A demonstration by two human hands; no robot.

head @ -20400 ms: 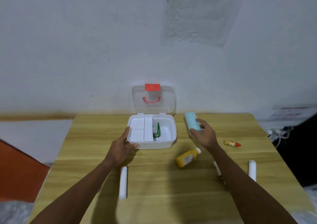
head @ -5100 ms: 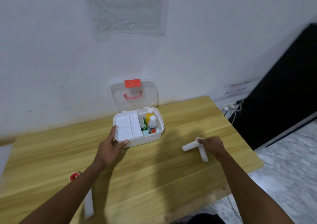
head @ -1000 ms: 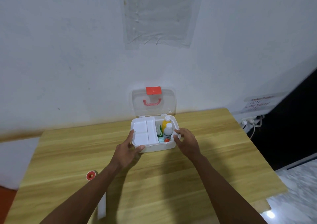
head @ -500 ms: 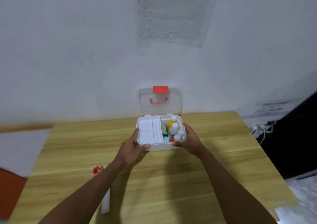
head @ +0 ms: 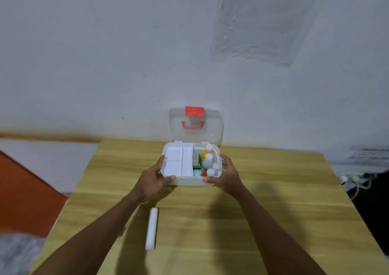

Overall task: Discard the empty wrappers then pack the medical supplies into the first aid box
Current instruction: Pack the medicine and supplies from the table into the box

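Observation:
The white first aid box stands open at the far side of the wooden table, its clear lid with red latch upright against the wall. Inside the right half stand a yellow bottle, a white bottle, two white rolls, a green pack and a small red-tipped item. A white tray covers the left half. My left hand grips the box's left front corner. My right hand grips its right side. A white roll lies on the table near my left forearm.
A white wall rises right behind the box. Cables and a socket hang off the table's right edge. An orange surface shows past the left edge.
The two white rolls went into the box's right compartment. My right hand moved from over the box to gripping its right side. The view swung right, and the red-capped item at the left is out of sight.

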